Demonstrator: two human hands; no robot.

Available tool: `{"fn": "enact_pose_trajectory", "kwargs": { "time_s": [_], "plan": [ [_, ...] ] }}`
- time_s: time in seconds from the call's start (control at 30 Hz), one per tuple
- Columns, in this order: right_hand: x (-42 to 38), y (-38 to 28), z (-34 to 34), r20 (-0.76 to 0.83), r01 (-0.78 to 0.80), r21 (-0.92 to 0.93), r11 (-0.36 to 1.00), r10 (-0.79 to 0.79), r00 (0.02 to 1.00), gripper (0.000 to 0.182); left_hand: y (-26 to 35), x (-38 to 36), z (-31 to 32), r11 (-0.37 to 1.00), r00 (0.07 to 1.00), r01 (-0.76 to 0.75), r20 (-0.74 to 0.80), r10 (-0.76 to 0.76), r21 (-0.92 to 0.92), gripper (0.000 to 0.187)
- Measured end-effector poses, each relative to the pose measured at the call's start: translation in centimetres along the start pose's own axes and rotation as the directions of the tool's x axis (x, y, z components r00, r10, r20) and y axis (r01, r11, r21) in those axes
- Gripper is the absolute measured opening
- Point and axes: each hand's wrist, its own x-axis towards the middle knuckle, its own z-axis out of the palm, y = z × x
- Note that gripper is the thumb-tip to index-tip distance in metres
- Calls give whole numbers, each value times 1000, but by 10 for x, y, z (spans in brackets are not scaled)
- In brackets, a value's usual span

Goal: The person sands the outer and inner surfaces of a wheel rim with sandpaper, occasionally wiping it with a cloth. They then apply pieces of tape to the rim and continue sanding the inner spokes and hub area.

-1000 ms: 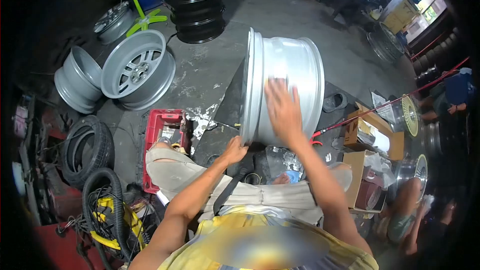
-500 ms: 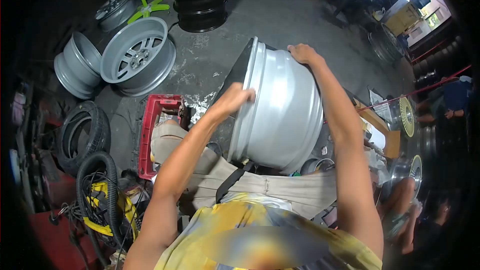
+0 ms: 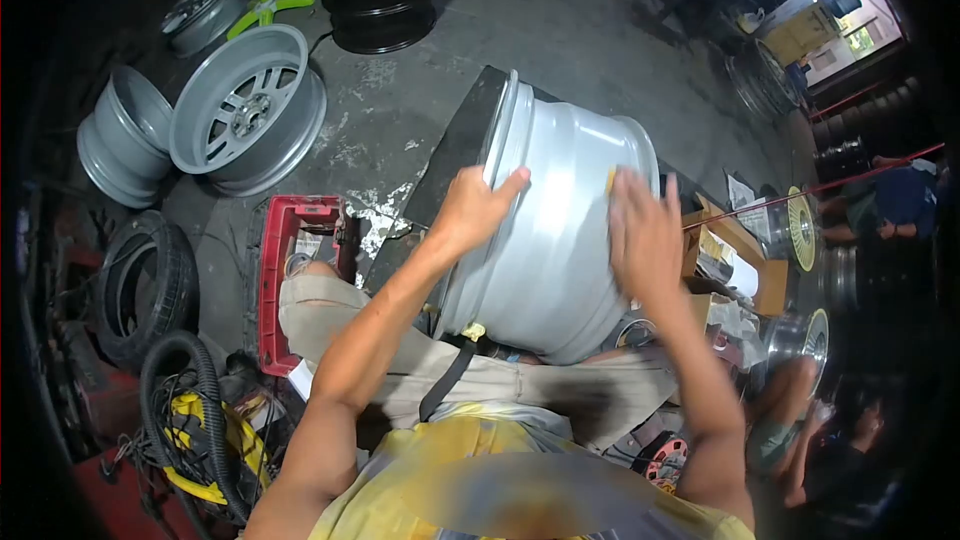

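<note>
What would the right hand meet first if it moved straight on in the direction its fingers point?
The right hand lies flat on the silver metal wheel rim, fingers pointing up; sliding on, it probably meets the rim's far edge.

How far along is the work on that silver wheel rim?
Hard to say. The silver rim leans tilted on the person's lap, left hand gripping its edge, right hand pressing a small yellow piece to the barrel. Its surface looks even grey; what remains cannot be told.
</note>
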Motion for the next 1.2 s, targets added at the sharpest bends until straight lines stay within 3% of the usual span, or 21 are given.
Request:
{"fn": "enact_pose_trajectory", "kwargs": {
  "time_s": [0.03,0.07,0.13,0.2,0.3,0.33,0.4,0.5,0.57,0.6,0.63,0.67,0.73,0.77,0.83,0.9,0.93,0.97,1.0,1.1,1.2],
  "plan": [
    [36,27,18,22,49,-58,997,-48,999,41,-11,-7,2,995,996,-86,-34,84,-43,43],
    [79,47,29,184,42,-16,999,-39,982,38,-18,-11,3,982,984,-169,-75,163,-85,41],
    [152,82,72,465,-222,95,970,154,872,49,-17,-21,2,995,998,-50,-45,46,-84,38],
    [182,116,129,458,-283,125,951,198,867,51,-22,-13,3,990,992,-110,-66,105,-83,40],
    [154,79,82,455,-230,57,972,180,872,49,-9,10,-4,997,998,-65,-26,63,-52,43],
    [126,47,36,443,-202,-34,979,196,875,43,-7,18,-3,996,998,-60,-24,59,-64,43],
    [43,8,19,27,-111,-134,985,115,993,36,-5,30,1,995,998,-67,-9,66,-68,46],
    [6,-28,-1,-48,-108,-268,957,98,994,35,-5,15,0,990,990,-132,-46,130,-49,51],
    [31,-4,1,109,-123,-102,987,134,985,41,-10,-10,-2,981,980,-190,-76,187,-39,56],
    [65,7,-5,367,-224,-90,970,241,898,44,-12,-24,-2,982,980,-187,-75,184,-37,56],
    [112,24,-6,594,-311,-108,944,312,742,47,-13,-36,-4,985,985,-159,-73,154,-69,55],
    [139,64,38,591,-259,-11,966,215,778,51,-15,-44,-5,986,990,-130,-72,123,-106,55],
    [172,134,145,592,-340,29,940,258,764,53,-22,-48,-3,981,983,-161,-110,150,-108,55],
    [176,130,140,591,-334,31,942,252,767,53,-24,-49,-2,977,976,-192,-125,179,-98,54],
    [180,111,109,748,-341,45,939,195,635,57,-20,-37,-6,982,978,-180,-117,173,-53,55],
    [150,98,50,739,-422,58,905,245,628,54,-11,-17,-8,990,987,-135,-90,132,-30,56],
    [107,108,46,497,-311,369,876,97,862,49,-10,-6,-6,987,983,-157,-96,154,-31,59],
    [68,72,9,284,-295,341,893,202,937,42,-5,3,-6,987,984,-159,-85,156,-37,60],
    [32,47,-17,170,-208,391,897,152,974,39,-2,8,-4,986,985,-162,-72,158,-40,61],
    [-23,7,-39,105,-165,342,925,137,985,36,-4,9,-1,978,973,-204,-122,197,-47,62],
    [-6,29,-23,145,-252,519,817,206,968,37,-5,-22,-4,977,980,-177,-116,163,-122,62]
  ]
}}
